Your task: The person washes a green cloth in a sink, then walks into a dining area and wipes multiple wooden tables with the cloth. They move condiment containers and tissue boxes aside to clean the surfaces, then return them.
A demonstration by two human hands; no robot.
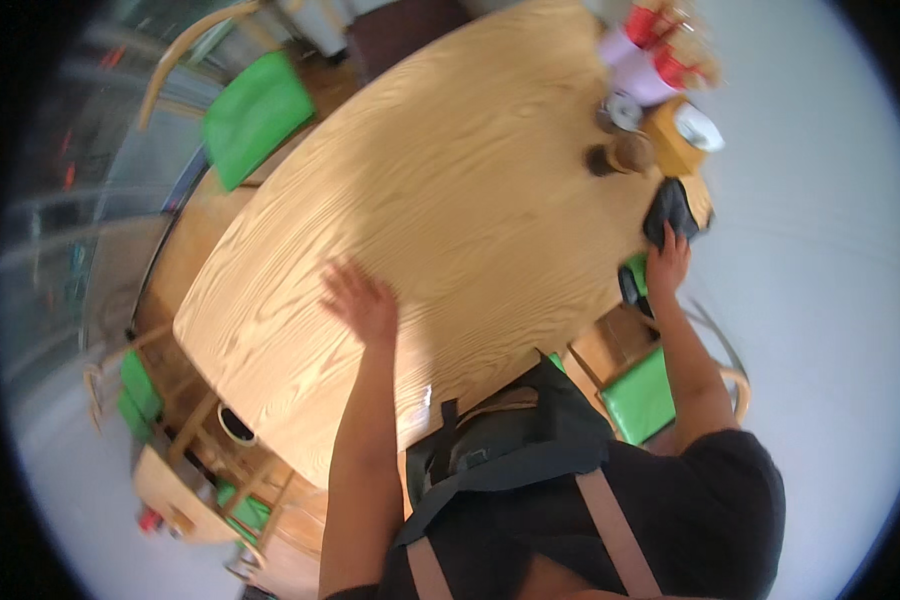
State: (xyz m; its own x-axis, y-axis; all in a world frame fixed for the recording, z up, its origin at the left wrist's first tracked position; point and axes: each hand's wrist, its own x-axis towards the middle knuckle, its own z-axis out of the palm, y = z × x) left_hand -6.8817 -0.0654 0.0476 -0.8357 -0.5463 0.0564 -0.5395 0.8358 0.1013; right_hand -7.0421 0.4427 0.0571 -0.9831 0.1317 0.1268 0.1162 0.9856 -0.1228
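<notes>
My left hand [360, 300] hovers over or rests on the wooden table [450, 217], fingers spread and blurred, with nothing in it. At the table's right edge my right hand [667, 262] lies with its fingertips on a dark cloth [669, 214]; whether the fingers grip it or only press on it I cannot tell. A small green and black object [631, 279] is partly hidden beside that hand. Beyond the cloth stand a tissue box [671, 142] with white tissue, a brown-topped jar [630, 153] and a dark container with a silvery lid [621, 112].
Pale containers [641, 75] with red-wrapped items stand at the far right corner, against the wall [817, 225]. Green-seated chairs surround the table: one beyond it [259, 120], one near my right arm [639, 397]. Another small table [184, 499] is at lower left.
</notes>
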